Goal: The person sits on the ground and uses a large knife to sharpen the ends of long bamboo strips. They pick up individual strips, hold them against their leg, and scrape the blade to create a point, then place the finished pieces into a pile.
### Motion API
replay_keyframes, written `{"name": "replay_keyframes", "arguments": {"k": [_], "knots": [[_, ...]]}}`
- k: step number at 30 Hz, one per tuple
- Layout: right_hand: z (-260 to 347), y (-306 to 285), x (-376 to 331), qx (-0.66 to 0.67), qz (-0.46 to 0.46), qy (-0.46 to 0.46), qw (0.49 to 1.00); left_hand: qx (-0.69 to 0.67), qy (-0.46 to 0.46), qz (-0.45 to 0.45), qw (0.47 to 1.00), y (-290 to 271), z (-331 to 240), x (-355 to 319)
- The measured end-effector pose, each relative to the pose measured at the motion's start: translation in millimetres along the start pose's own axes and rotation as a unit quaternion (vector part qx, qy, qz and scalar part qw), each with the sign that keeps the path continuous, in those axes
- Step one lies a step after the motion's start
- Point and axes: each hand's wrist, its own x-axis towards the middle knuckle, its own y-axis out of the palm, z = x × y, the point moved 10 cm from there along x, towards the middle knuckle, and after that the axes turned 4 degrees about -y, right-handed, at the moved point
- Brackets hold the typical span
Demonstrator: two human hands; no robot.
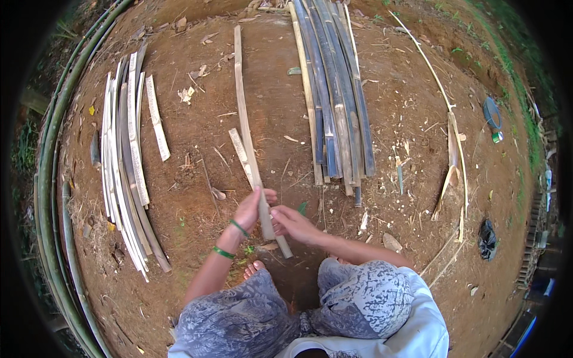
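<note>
A long split bamboo strip (241, 95) stretches away from me, its near end between my hands. My left hand (249, 207), with green bands at the wrist, grips it a little above that end. From the other side, my right hand (291, 224) has its fingers curled against the strip's near end; the strip partly hides those fingertips. A shorter bamboo piece (241, 152) lies slantwise beneath the long one, with its lower end coming out below my right hand. My bare feet and patterned trouser knees are just below.
At left lies a bundle of pale bamboo strips (128, 137), with a single strip (156, 119) beside it. Ahead is a pile of dark bamboo strips (334, 89). Long green poles (51, 179) edge the left side. A black plastic bag (487, 240) and blue basket (492, 113) sit right.
</note>
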Motion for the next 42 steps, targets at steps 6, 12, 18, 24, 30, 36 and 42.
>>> {"name": "replay_keyframes", "arguments": {"k": [6,12,18,24,30,36,42], "knots": [[5.2,-50.2,-16.5,-0.043,-0.184,-0.064,0.98,0.045,-0.083,0.094,0.991,45.9,45.1,6.5],[71.6,-117.7,-57.0,-0.2,-0.321,-0.138,0.915,0.024,-0.058,0.012,0.998,4.2,54.2,1.0],[109.0,-180.2,-80.9,-0.259,-0.416,-0.18,0.853,0.012,-0.036,-0.041,0.998,-30.2,45.1,-4.4],[154.9,-225.7,-74.9,-0.326,-0.465,-0.16,0.808,0.006,-0.027,-0.089,0.996,-58.3,42.0,5.1],[172.1,-233.0,-53.3,-0.468,-0.482,-0.249,0.698,0.033,0.029,-0.136,0.99,-108.2,23.3,8.8],[167.0,-219.9,-50.3,-0.657,-0.442,-0.161,0.589,0.332,0.28,-0.417,0.798,-229.8,-78.2,-15.0],[201.5,-163.9,-66.1,-0.628,-0.462,-0.276,0.562,0.522,0.244,-0.583,0.573,-279.9,-166.6,-24.7]]}}
